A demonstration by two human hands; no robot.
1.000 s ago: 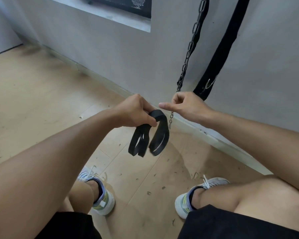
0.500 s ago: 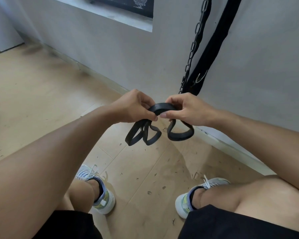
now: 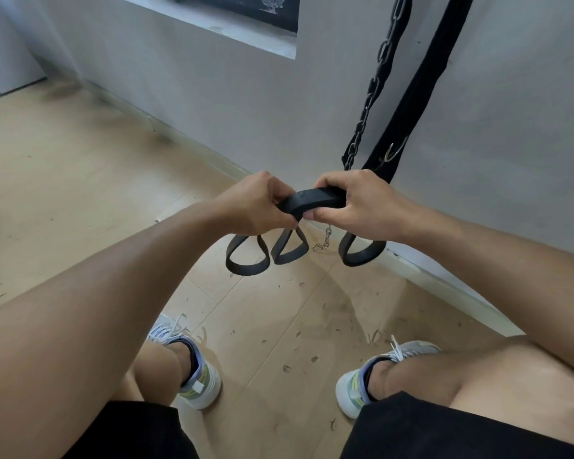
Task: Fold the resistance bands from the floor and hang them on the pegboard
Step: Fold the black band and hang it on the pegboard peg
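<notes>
Pale wood-look floor (image 3: 63, 200), small scattered debris (image 3: 299, 332); two sneakers (image 3: 199, 379)

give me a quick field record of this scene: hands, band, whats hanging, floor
left hand: grips one end of the folded band
right hand: grips the other end
resistance band: black, held above the floor, three loops hanging below the hands
hanging by wall: metal chain, black strap
floor: light wood, scattered debris
</notes>
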